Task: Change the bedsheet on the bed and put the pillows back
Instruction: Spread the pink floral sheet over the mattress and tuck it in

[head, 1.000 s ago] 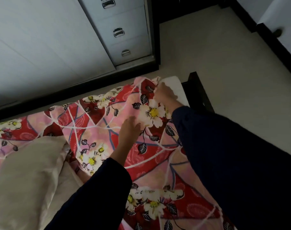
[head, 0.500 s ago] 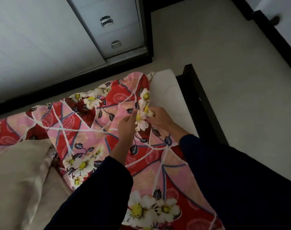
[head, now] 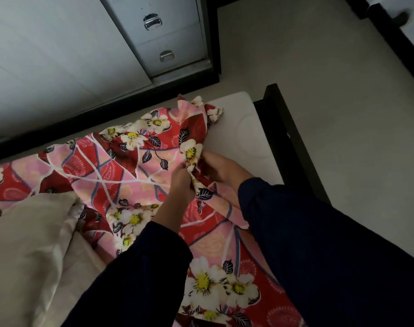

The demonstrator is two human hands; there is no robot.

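On my feed the right grip (head: 221, 168) has its fingertips buried in a fold of the bedsheet (head: 130, 166), and both dark sleeves (head: 319, 244) run off the bottom edge. The left grip (head: 182, 182) is clamped on the bunched cloth, fingers pinched together. The right grip curls round the same bunch from the other side, nearly touching the left. The sheet lies rumpled across the bed and stops short of the far right corner, where bare white mattress (head: 239, 138) shows inside the black frame (head: 281, 138). A beige pillow or cover (head: 24, 244), I cannot tell which, is cut off at the left edge. The drawers (head: 163, 36) beyond are closed.
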